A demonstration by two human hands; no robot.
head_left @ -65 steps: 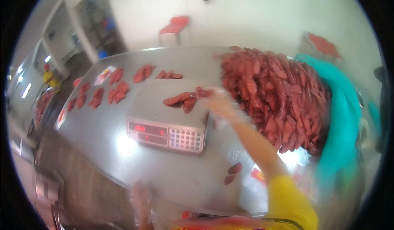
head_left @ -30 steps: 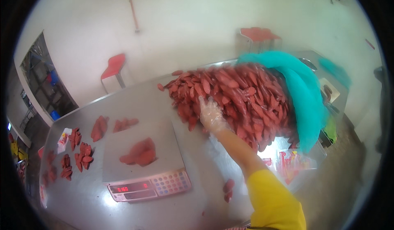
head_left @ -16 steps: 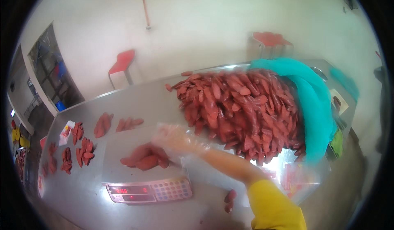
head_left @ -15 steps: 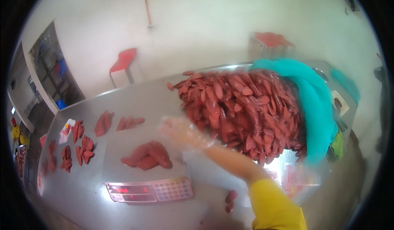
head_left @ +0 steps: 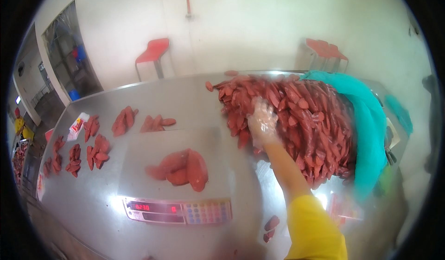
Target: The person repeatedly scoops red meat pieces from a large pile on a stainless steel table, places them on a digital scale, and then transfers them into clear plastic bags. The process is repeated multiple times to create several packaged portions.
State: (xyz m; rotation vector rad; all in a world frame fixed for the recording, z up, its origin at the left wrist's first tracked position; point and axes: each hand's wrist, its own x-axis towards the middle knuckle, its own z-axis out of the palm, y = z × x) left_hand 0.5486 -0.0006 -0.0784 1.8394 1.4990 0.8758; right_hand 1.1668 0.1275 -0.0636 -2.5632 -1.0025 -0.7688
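Note:
My right hand (head_left: 263,123), in a clear plastic glove, is at the left part of a big pile of red sausage-like pieces (head_left: 301,125). Its fingers look spread, slightly curled over the pieces, and nothing shows held in them. To its left, several similar pieces (head_left: 185,167) lie bunched on the plate of a weighing scale (head_left: 167,137). The scale's front panel (head_left: 178,212) has a lit red display and a keypad. My left hand is not in view.
Small groups of red pieces (head_left: 99,151) lie on the steel table (head_left: 92,192) left of the scale, by a white-and-red packet (head_left: 78,125). Teal mesh (head_left: 371,125) borders the pile's right side. Two loose pieces (head_left: 271,227) lie nearer me. Red stools (head_left: 155,51) stand beyond.
My right hand has moved from above the scale's far right corner, rightward and away, onto the pile. The pieces on the scale lie differently, with another upright at the right. The view has shifted slightly.

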